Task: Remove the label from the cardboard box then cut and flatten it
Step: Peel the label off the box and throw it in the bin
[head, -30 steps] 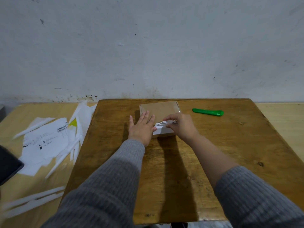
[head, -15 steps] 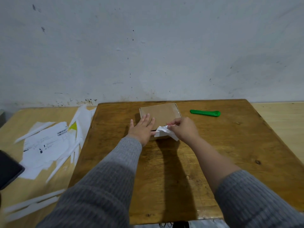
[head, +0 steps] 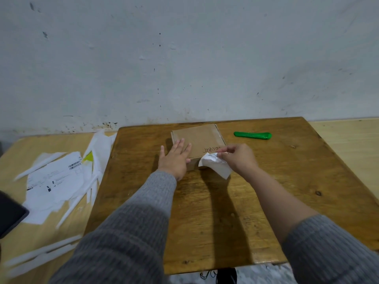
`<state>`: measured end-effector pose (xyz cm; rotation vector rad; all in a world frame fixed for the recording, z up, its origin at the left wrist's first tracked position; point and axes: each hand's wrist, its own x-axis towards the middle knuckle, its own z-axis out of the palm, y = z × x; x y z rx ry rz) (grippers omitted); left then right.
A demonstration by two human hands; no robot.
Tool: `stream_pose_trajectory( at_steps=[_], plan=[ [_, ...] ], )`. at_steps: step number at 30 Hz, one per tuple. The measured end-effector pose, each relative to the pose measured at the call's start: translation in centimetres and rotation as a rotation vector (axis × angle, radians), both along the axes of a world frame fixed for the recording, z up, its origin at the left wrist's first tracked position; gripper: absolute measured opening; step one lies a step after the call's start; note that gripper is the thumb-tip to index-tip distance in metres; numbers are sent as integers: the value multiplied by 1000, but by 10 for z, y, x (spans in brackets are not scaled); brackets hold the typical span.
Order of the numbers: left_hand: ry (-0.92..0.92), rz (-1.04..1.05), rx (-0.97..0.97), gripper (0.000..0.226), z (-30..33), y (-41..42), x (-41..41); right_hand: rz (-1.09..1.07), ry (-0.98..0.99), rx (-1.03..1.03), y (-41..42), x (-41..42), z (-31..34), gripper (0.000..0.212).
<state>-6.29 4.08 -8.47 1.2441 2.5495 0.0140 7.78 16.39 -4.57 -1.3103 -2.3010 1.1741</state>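
Now, starting at the far left, a dark flat object [head: 10, 214] is poking in at the frame's edge, and a heap of torn white labels and backing strips [head: 55, 181] is lying on the pale side table [head: 18, 152]. Moving right onto the dark wooden table [head: 205, 212], the left hand [head: 174, 158] is lying flat with fingers straight and spread, pressing down on the near-left corner of the cardboard box [head: 196, 140] and gripping nothing. That box is sitting flat toward the far middle of the table, its long side running left to right, with handwriting showing on the bared cardboard. Just right of the pinning hand, the white label [head: 215, 163] is curling off the near edge of the box, crumpled, and whether its left end is holding to the cardboard I cannot tell. The right hand [head: 238, 158] is pinching the label's upper edge between thumb and fingertips, the other fingers curled. The label is lying just left of those fingers, so I judge a pull toward the near right would be peeling it away from the left hand's anchor. Farther right, well apart from the box, a green box cutter [head: 253, 135] is lying lengthwise left to right, nearer the right hand, untouched.
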Motion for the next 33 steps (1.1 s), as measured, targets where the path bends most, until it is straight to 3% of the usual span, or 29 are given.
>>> stream_pose_trajectory(
  at_steps=[2,7,10,16,22,25,30,33],
  plan=[
    [-79,57,109,60,6,2,7,28,53,-44,9,17,8,14],
    [-210,21,696,34,42,20,58,67,182,-90,25,43,24,12],
    [-213,-8,821,21,63,40,86,69,214,-70,32,53,32,11],
    [-312,-127,864,3,74,94,128,-19,287,-51,63,109,51,16],
    [-169,-251,800,7,84,153,216,-174,290,-10,104,198,60,9],
    [-185,-287,760,11,83,182,276,-281,288,-12,129,261,63,10],
    [-236,-315,690,16,75,228,377,-299,-191,309,166,368,64,11],
    [-285,-373,661,18,66,254,430,-250,-268,388,187,424,58,13]
  ],
)
